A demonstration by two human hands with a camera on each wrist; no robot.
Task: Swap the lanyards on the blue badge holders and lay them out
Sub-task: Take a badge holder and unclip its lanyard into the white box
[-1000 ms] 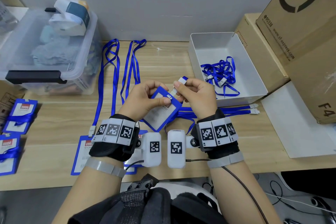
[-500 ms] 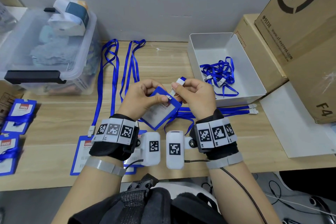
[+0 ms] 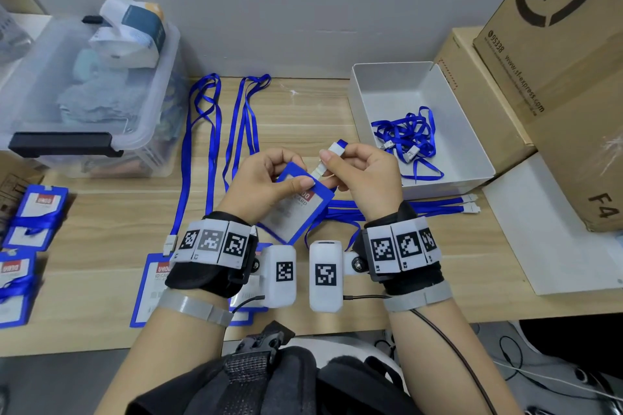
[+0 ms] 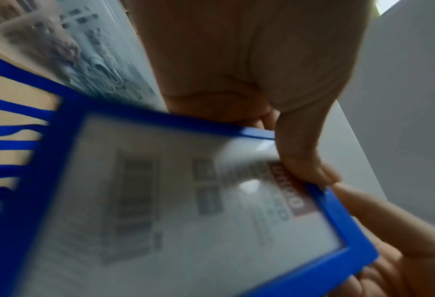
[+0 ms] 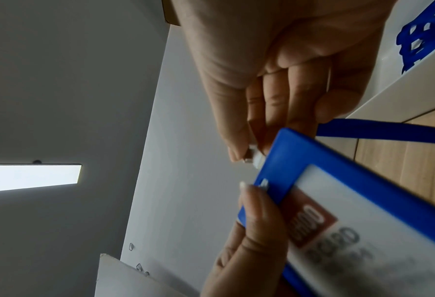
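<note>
My left hand [image 3: 266, 180] pinches the top edge of a blue badge holder [image 3: 296, 209] between thumb and fingers, holding it tilted above the table. The same holder [image 4: 186, 201] fills the left wrist view, and its top corner [image 5: 338, 180] shows in the right wrist view. My right hand [image 3: 360, 172] pinches the white clip [image 3: 325, 162] of a blue lanyard against the holder's top edge; the clip [image 5: 254, 158] touches the blue frame. The lanyard's strap [image 3: 340, 216] hangs down behind the holder.
Two blue lanyards [image 3: 215, 131] lie stretched out on the wooden table, one clipped to a badge holder [image 3: 151, 290] at the front. More holders [image 3: 30, 216] lie at the left edge. A white tray [image 3: 472, 158] holds tangled lanyards. A clear bin [image 3: 84, 94] and cardboard boxes [image 3: 556, 77] flank the table.
Both hands stay together over the holder. The right hand's fingers have shifted slightly on the clip at the holder's top edge; the holder has tilted a little.
</note>
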